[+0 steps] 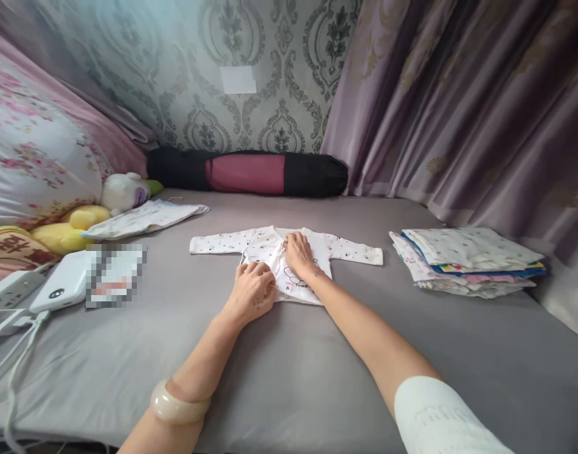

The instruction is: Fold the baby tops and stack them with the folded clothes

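Note:
A small white baby shirt [265,241] lies flat with both long sleeves spread out to the sides. Its sleeves carry a scattered print, and a line drawing with red lettering shows on its front. At the shirt's lower left edge, my left hand [253,289] has its fingers curled onto the cloth. My right hand [298,251] is on the upper front near the neckline, fingers bent and gathered on the fabric. Both hands' fingertips are partly hidden, so the exact bit of cloth pinched is unclear.
A grey sheet [289,378] covers the bed. Folded clothes [468,252] are stacked at right; another white garment [149,217] lies at left. Nearby are a power bank [64,284], a power strip [12,290] with cables, and plush toys [123,192]. A long black-and-maroon bag [246,173] lies against the wall.

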### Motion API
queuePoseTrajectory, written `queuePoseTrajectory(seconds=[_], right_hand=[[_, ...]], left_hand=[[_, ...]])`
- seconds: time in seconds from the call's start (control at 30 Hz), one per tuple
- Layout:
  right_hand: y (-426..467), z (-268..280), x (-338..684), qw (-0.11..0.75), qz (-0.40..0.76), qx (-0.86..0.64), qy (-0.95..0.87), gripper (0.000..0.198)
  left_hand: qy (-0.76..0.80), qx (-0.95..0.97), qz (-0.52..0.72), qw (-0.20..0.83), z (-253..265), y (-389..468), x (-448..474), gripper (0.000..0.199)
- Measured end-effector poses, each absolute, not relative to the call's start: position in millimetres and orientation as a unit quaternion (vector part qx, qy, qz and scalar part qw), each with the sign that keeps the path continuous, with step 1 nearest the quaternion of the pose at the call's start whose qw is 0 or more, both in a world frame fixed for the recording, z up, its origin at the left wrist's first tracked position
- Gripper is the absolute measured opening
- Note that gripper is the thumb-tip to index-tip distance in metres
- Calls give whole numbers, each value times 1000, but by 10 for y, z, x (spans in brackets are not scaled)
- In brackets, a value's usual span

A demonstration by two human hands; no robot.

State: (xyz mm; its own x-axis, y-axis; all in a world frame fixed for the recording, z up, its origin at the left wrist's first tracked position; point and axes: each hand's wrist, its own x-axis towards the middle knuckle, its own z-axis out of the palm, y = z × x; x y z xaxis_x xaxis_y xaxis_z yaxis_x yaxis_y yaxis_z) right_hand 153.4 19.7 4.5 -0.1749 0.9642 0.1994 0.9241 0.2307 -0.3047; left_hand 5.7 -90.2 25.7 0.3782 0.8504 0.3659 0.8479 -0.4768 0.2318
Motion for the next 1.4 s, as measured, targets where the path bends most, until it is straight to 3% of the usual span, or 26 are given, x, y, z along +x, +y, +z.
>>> queuePoseTrajectory(seconds=[0.23, 0.33, 0.57, 0.7, 0.83, 1.07, 1.4], right_hand=[[-247, 75, 1568, 157, 85, -576, -797, 46], [-416, 52, 1654, 130, 86, -551, -820, 49], [-690, 35, 2164, 77, 91, -602, -790, 69], [-791, 215, 2308, 40, 92, -594, -798, 65], [-748, 310, 2185, 55, 74, -557, -825, 51], [-446, 86, 1998, 35, 139, -555, -819, 62], [398, 1, 1930, 26, 116, -626, -771, 68]], left_hand=[[484, 849, 212, -5, 225, -891, 149, 18], [470, 861, 192, 11, 186, -873, 155, 31], [507, 850, 140, 13, 250, -886, 131, 22], [516, 852, 87, 11, 374, -847, 199, 18], [530, 842, 99, -22, 335, -775, 370, 32], [567, 821, 70, 4, -35, -747, 521, 54], [567, 820, 80, 9, -75, -765, 523, 59]])
